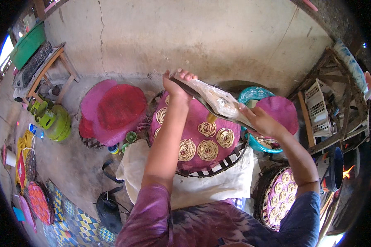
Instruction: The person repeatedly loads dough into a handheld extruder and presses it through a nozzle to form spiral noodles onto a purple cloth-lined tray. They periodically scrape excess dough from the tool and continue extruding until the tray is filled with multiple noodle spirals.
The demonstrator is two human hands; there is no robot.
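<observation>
The left hand (174,87) closes its grip on the far end of a flat, dark-edged press board (218,103) covered with a pale, dough-smeared sheet; the fingertips curl over its upper edge. The right hand (261,120) clasps the near end of the same board, thumb on top, though how far its fingers wrap beneath is hard to see. The board hangs tilted above a round woven tray (218,166) lined with a magenta mat (200,113). On that mat lie several coils of pale noodle strands (207,150), set close together but apart. A white cloth (202,187) spreads under the tray's near edge. To the right, lower down, a second tray (266,203) holds more coils. To the left, red and pink mats (113,109) are stacked on another basket, and a green gas cylinder (59,123) lies on the floor.
</observation>
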